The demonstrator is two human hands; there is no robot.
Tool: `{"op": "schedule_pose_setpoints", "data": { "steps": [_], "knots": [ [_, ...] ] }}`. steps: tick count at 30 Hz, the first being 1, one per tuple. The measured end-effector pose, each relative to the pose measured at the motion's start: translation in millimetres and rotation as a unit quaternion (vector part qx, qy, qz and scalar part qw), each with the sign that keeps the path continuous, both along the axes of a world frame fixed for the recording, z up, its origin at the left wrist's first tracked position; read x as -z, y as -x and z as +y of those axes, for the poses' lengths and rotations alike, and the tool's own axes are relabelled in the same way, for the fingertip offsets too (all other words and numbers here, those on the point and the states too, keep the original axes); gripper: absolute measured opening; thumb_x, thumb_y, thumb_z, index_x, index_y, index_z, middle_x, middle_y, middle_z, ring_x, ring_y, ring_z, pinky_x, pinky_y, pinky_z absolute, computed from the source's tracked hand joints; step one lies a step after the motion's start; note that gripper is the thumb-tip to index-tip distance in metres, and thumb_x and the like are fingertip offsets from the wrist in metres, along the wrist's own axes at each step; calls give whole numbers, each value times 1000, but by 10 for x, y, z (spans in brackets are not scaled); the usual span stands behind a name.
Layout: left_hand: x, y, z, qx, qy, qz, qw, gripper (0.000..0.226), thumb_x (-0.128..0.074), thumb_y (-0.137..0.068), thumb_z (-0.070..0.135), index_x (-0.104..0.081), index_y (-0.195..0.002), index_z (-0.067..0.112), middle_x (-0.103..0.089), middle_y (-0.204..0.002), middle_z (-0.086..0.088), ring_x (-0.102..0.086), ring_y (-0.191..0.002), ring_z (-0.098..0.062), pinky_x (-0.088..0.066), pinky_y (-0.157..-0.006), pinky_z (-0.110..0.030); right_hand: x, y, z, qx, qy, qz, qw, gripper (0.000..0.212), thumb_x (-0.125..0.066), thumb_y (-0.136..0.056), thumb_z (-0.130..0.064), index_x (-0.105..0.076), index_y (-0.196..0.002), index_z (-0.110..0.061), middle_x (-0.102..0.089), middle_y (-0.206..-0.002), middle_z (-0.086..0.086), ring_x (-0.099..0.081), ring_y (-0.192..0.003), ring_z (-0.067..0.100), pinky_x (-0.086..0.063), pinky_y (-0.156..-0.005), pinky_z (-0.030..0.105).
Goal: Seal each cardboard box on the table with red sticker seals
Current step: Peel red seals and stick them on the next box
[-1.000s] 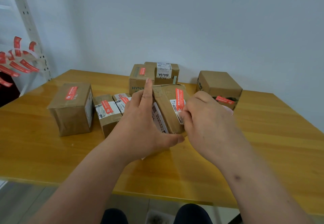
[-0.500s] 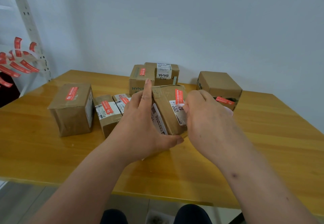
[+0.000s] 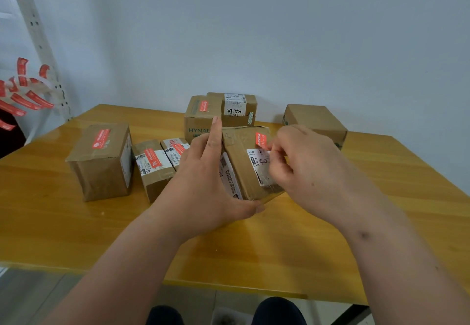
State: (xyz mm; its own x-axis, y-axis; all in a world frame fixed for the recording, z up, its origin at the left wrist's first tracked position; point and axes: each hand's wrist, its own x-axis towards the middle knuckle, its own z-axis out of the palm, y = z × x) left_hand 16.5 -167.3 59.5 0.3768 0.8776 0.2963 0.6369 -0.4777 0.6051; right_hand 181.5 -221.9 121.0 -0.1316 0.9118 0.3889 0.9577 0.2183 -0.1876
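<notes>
Box (image 3: 248, 162) at frame centre, tipped on table (image 3: 330, 235), left hand (image 3: 203, 179) gripping its side to steady it while right hand (image 3: 305, 169), fingers curled, seemingly presses red seal (image 3: 260, 139) down.

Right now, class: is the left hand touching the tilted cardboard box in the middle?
Touching. The head view shows the left hand against the tilted box, index finger up its side and thumb at its lower corner.

- Glossy, smooth yellow wooden table (image 3: 356, 248), catching window light.
- Matt brown cardboard box (image 3: 244, 162), creased, with shiny tape.
- Red paper sticker (image 3: 260, 139), slightly glossy.
- Perforated white metal rack post (image 3: 38, 42).
</notes>
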Motion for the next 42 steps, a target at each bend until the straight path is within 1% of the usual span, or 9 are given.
{"op": "schedule_pose_setpoints", "data": {
  "steps": [3,7,15,19,25,28,34,38,42],
  "knots": [
    [-7,3,-2,2,-2,3,1000,148,-79,-48,68,30,-145,37,-10,-147,23,-17,-140,-10,-30,-116,-39,15,-35,16,6,-21,25,999,18,-40,-97,-28,-48,-84,-19,-57,-91,-2,-56,-80,17,-50,-68,46],
    [-10,2,-5,3,-1,5,1000,149,-79,-48,68,29,-145,38,-10,-147,23,-18,-139,-11,-31,-115,-41,34,-54,23,6,-22,32,999,17,-39,-97,-31,-47,-84,-23,-54,-83,-7,-53,-74,14,-52,-65,50],
    [-9,-9,-13,6,-5,13,1000,148,-79,-48,69,29,-145,38,-8,-148,24,-16,-140,-10,-28,-116,-38,13,-102,-5,2,-17,24,1000,22,-32,-91,-35,-47,-84,-21,-55,-79,-4,-52,-66,14,-49,-56,42],
    [-9,-5,-15,9,-8,21,1000,148,-78,-49,70,31,-143,39,-6,-148,26,-15,-141,-10,-26,-117,-38,-4,-133,-17,-1,-21,3,1000,20,-34,-91,-31,-48,-84,-20,-57,-81,-3,-51,-63,13,-40,-52,30],
    [-25,-5,-20,7,0,21,1000,146,-77,-48,70,31,-143,40,-6,-147,27,-14,-141,-10,-26,-116,-37,-33,-109,-51,-8,-25,-26,999,18,-30,-87,-32,-43,-78,-23,-57,-83,-4,-51,-64,13,-34,-49,24],
    [-36,28,43,-10,18,-5,1000,145,-75,-47,71,27,-146,39,-13,-149,21,-21,-140,-13,-31,-114,-39,-79,-115,-90,-24,-73,24,997,17,-34,-85,-32,-45,-77,-22,-56,-74,-8,-52,-59,9,-43,-51,32],
    [-41,-82,-46,17,4,5,1000,146,-79,-51,68,30,-143,41,-6,-144,32,-11,-141,-9,-25,-117,-40,-43,-192,-14,7,-128,149,980,13,-48,-96,-27,-56,-86,-23,-68,-75,-3,-65,-71,15,-53,-63,41],
    [16,-137,-61,-4,-6,2,1000,147,-71,-48,78,36,-140,38,3,-150,28,0,-144,-7,-17,-120,-43,85,-185,45,16,-105,348,931,12,-50,-98,-28,-57,-88,-27,-69,-78,-12,-70,-76,7,-58,-72,43],
    [74,-228,-75,-13,2,10,1000,146,-68,-45,81,34,-141,38,14,-154,27,10,-145,-5,-8,-120,-49,176,-145,118,-5,-77,423,903,16,-48,-96,-41,-58,-93,-28,-69,-88,-11,-70,-85,7,-59,-76,44]
  ]
}}
